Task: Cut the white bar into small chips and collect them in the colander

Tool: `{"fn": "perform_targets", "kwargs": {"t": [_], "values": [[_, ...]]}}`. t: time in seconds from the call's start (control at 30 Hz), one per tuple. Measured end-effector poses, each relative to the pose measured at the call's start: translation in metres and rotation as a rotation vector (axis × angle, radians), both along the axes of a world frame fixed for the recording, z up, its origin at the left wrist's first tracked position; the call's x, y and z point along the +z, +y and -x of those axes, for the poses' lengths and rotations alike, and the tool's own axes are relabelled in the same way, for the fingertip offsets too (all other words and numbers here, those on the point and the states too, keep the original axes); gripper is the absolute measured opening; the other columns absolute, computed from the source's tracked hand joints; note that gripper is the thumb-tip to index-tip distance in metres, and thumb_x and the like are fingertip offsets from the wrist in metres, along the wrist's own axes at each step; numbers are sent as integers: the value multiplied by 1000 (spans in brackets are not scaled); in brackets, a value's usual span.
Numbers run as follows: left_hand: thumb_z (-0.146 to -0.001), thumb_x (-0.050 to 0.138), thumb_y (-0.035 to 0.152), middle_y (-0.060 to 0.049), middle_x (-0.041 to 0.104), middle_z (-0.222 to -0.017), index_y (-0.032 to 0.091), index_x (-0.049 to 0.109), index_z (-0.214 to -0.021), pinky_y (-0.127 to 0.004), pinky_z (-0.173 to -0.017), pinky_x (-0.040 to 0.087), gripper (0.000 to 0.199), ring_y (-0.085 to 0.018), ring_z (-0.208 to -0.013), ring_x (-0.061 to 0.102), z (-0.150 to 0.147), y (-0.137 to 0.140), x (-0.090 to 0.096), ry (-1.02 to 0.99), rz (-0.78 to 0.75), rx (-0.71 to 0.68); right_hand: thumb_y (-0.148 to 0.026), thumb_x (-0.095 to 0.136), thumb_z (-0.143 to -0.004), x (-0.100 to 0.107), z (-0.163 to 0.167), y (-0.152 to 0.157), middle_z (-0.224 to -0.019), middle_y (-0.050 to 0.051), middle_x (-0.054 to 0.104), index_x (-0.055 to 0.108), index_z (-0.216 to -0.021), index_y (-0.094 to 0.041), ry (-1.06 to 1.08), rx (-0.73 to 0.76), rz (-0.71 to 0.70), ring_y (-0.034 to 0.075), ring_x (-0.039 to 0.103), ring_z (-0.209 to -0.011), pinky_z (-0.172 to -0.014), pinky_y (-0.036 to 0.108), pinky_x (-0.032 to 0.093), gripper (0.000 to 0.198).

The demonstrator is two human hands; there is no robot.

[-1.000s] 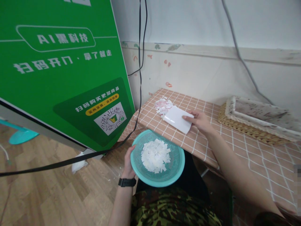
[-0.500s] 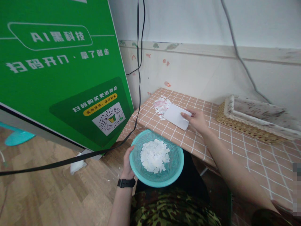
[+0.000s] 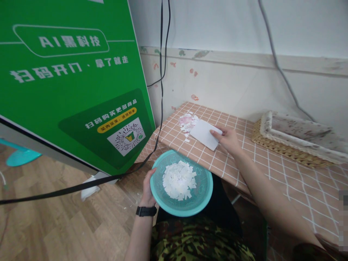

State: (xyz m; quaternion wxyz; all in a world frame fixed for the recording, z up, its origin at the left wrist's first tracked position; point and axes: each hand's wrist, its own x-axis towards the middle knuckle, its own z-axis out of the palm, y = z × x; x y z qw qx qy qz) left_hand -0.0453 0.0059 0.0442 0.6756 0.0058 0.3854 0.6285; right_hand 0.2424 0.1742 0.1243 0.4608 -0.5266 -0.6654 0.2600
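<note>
My left hand [image 3: 148,190] grips the left rim of a turquoise plastic basket [image 3: 202,203], its fingers partly hidden beneath. Inside the basket lies a heap of white paper scraps [image 3: 179,180]. The basket is held just below the table's front edge. My right hand [image 3: 227,139] pinches the right side of a white card [image 3: 205,134], thumb on top. The card lies nearly flat over the tabletop, and its left edge meets a small pile of white and pink paper scraps [image 3: 187,121].
A checked brown cloth covers the table [image 3: 252,152]. Further right stands a wicker basket [image 3: 296,145] with a fabric lining. A green cabinet [image 3: 67,83] rises on the left, with a black cable [image 3: 161,90] hanging before it. Behind is a white wall [image 3: 231,83].
The view has shifted very slightly. Both hands, the basket and the card keep nearly the same places.
</note>
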Motion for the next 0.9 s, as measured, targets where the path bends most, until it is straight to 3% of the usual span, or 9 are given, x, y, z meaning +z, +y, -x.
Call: {"fn": "perform_targets", "kwargs": {"t": [0.37,0.77,0.9], "values": [[-71,63,23,-7,73,-72,12,69,-75,-33,-70,53,13,-22,-67,67,1,0,-2,1,-33,-8,-43,52,-79,25,12,3,-79,6,69,68,-101,-17,-370,66,-109,17,57,-59,-51,28,42,37],[-73,61,24,-7,72,-72,11,68,-76,-33,-69,53,16,-22,-67,67,5,2,-8,-40,-31,-45,-40,53,-80,39,18,7,-92,7,70,69,-98,-16,-424,187,-95,17,59,-65,-56,28,43,35],[-73,61,24,-7,73,-73,11,68,-78,-33,-69,53,17,-22,-67,67,5,2,-9,-51,-34,-55,-44,53,-79,39,18,4,-84,5,70,69,-98,-16,-383,160,-73,17,58,-62,-53,28,41,37]]}}
